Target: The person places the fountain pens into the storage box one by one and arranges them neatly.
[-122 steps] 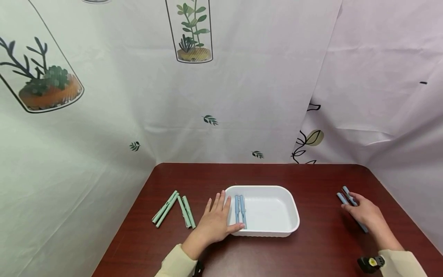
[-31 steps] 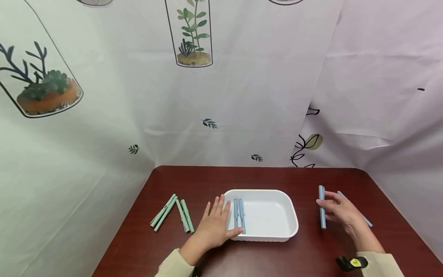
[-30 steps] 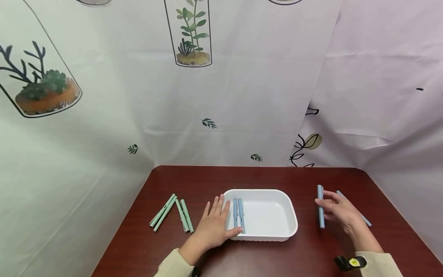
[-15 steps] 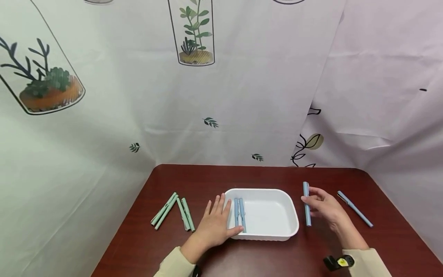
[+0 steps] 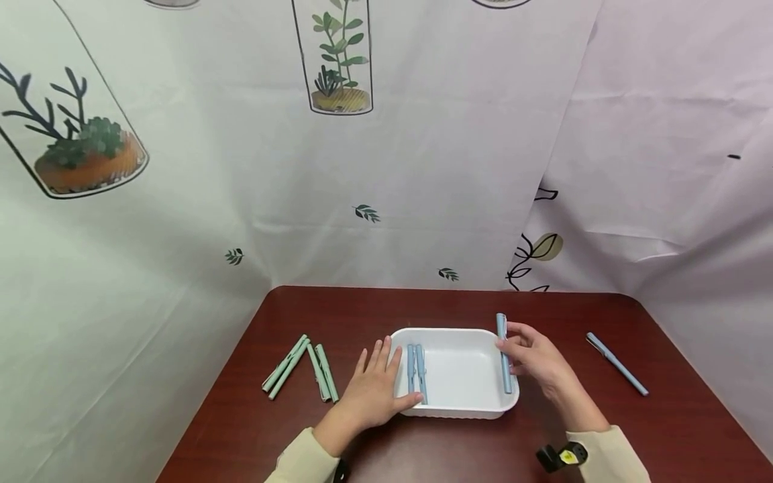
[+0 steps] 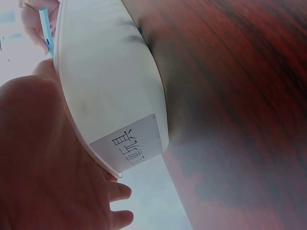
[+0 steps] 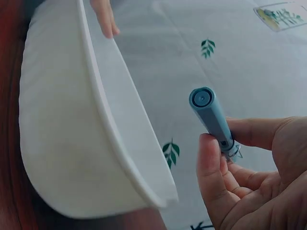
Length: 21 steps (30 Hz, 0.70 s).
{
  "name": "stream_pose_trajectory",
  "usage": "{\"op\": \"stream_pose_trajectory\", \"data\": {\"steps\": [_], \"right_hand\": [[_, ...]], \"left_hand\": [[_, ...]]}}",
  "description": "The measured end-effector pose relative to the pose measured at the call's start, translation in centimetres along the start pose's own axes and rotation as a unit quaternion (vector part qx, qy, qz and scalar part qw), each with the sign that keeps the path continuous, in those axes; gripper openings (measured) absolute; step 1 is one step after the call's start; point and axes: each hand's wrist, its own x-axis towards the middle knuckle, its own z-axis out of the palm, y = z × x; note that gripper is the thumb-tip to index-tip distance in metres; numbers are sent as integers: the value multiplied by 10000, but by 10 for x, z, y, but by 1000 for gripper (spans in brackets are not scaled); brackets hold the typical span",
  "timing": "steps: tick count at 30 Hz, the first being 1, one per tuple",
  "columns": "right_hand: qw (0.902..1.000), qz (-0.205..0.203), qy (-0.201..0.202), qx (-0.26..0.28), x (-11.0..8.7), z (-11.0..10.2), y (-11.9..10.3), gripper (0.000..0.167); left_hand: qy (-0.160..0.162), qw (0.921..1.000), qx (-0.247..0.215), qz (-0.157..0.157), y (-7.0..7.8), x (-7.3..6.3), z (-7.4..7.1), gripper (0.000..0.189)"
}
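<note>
My right hand (image 5: 534,355) pinches a light blue pen (image 5: 504,355) between thumb and fingers, above the right rim of the white tray (image 5: 459,409). In the right wrist view the pen (image 7: 211,112) points its end at the camera, apart from the tray wall (image 7: 72,120). My left hand (image 5: 371,396) lies with straight, spread fingers on the tray's left edge, its thumb over the near left corner. Inside the tray, two blue pens (image 5: 417,372) lie side by side along the left wall.
One more blue pen (image 5: 617,364) lies slanted on the table (image 5: 580,443) at the right. Several green pens (image 5: 288,369) lie in pairs left of my left hand. A printed white cloth (image 5: 447,168) hangs behind the table.
My right hand has picked up one of the two blue pens at the right and carried it left to the tray; the other stays on the table. The left hand keeps its place.
</note>
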Motion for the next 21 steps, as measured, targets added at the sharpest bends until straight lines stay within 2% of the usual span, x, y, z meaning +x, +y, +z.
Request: {"op": "stream_pose_trajectory", "data": {"steps": [9, 21], "right_hand": [[10000, 13, -23, 35, -1, 24, -5, 57], [9997, 54, -84, 213, 3, 42, -3, 54]], "left_hand": [[65, 10000, -53, 32, -1, -2, 1, 97], [97, 9999, -2, 61, -1, 0, 3, 98]]}}
